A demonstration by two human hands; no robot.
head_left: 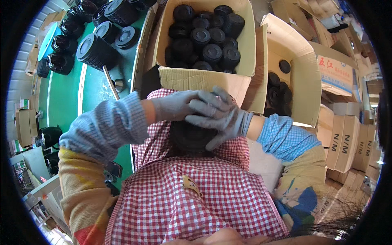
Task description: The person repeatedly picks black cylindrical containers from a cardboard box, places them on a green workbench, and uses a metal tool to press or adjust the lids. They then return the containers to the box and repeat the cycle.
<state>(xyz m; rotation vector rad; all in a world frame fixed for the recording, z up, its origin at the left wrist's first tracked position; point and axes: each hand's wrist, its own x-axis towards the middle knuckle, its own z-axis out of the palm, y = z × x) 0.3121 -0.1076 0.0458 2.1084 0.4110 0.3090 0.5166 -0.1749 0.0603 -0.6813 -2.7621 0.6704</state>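
In my lap sits a round black plastic part [190, 139], its upper side partly covered by my hands. My left hand [173, 107], in a grey glove, lies at its far left edge; its fingertips are hidden under the other hand. Over them reaches my right hand [220, 114], also gloved, with fingers stretched apart and the thumb along the part's right side. Slight blur softens the right fingers. Just beyond my knees stands an open cardboard box [204, 75] holding several round black parts [201, 36].
A second open box [302, 90] to the right holds fewer black discs [279, 92]. The green workbench [92, 87] on the left carries stacked black lids [96, 51] and glossy black pots [61, 57]. Closed cartons [341, 141] stand at the right.
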